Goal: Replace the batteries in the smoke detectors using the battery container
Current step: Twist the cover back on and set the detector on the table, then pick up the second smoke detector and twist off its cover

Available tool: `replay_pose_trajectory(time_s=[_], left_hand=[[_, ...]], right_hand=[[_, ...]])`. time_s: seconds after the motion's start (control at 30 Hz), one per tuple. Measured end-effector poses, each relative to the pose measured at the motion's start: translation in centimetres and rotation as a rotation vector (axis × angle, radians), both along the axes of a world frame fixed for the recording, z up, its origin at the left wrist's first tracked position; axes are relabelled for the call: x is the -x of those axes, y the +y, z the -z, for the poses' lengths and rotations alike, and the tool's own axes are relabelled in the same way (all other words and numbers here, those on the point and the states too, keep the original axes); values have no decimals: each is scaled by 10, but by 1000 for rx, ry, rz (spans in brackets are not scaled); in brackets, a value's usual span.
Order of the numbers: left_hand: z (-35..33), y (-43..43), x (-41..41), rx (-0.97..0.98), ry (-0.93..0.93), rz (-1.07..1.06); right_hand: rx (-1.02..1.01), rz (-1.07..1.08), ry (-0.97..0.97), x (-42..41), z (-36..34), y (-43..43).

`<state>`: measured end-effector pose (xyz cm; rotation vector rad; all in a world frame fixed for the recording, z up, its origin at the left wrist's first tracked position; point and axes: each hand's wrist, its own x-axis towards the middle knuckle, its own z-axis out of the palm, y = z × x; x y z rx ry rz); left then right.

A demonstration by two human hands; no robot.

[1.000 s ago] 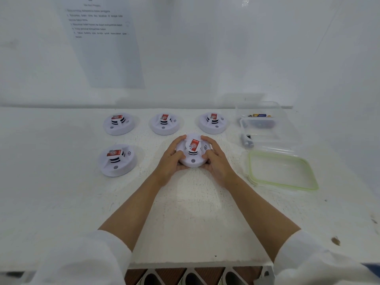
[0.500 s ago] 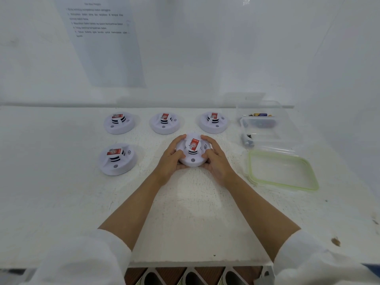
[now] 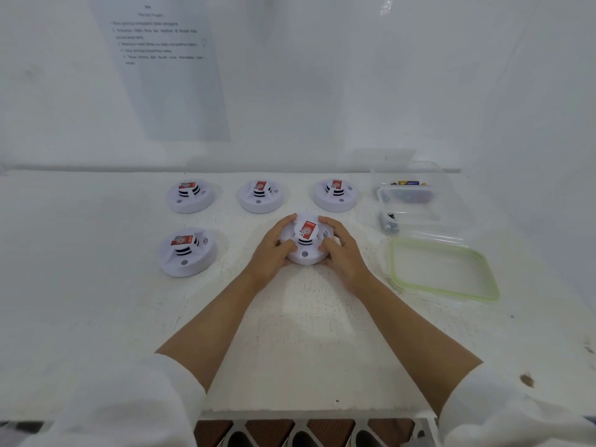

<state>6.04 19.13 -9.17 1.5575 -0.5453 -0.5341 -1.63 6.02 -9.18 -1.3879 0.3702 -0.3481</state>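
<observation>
A white round smoke detector (image 3: pixel 305 242) with a red label on top sits in the middle of the white table. My left hand (image 3: pixel 274 250) grips its left side and my right hand (image 3: pixel 342 250) grips its right side, fingers curled round the rim. To the right stands the clear battery container (image 3: pixel 416 201) with several batteries (image 3: pixel 407 182) at its far end and some (image 3: pixel 388 221) near its front left corner.
Three more detectors (image 3: pixel 190 195) (image 3: pixel 260 195) (image 3: pixel 336 194) line the back row; another detector (image 3: pixel 187 251) lies at the left. The container's green-rimmed lid (image 3: pixel 443 269) lies flat at the right. A printed sheet (image 3: pixel 161 59) hangs on the wall.
</observation>
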Motion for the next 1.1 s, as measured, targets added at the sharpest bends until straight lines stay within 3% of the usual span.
replay_pose_trajectory(time_s=[0.3,0.53,0.73,0.9,1.1], left_hand=[[-1,-2,11,-235,-333,-52],[9,0,14,-357,-393,-62],[13,-3,15,-380,-442,-98],[15,-4,11,-341,-403,-86],[-4,-3,-3,-187,-157,-86]], right_hand=[[237,-3,59,9,-1,-5],[413,29,107,9,9,-5],[437,-20,116,10,6,-8],[436,-33,128,12,5,-7],[354,-75,138,13,-5,-12]])
